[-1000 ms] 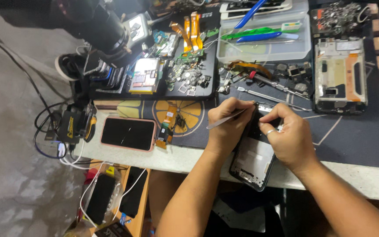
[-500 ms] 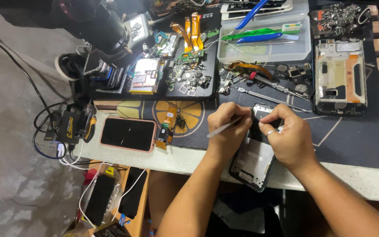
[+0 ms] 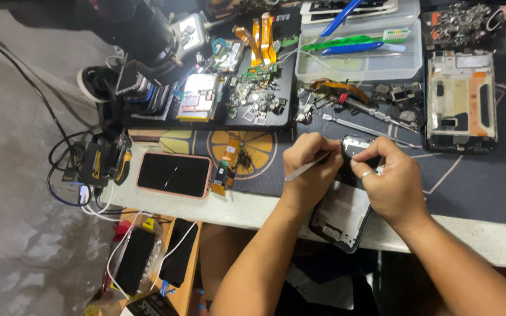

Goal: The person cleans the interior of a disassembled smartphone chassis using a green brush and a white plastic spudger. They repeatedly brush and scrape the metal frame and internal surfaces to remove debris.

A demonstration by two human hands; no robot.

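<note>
Head view: at the desk's near edge, left hand (image 3: 310, 167) pinches thin silver metal tweezers (image 3: 307, 167), right hand (image 3: 390, 178) grips an opened black phone frame (image 3: 342, 213) overhanging it.

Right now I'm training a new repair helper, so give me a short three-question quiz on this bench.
1. True or false: the left hand holds a thin metal tool.
2. Which phone lies left of the hands: A) pink-cased phone, B) green-cased phone?
3. What do both hands work on?

Key:
1. True.
2. A.
3. An opened phone frame that overhangs the table edge, with the right hand steadying its top.
</note>
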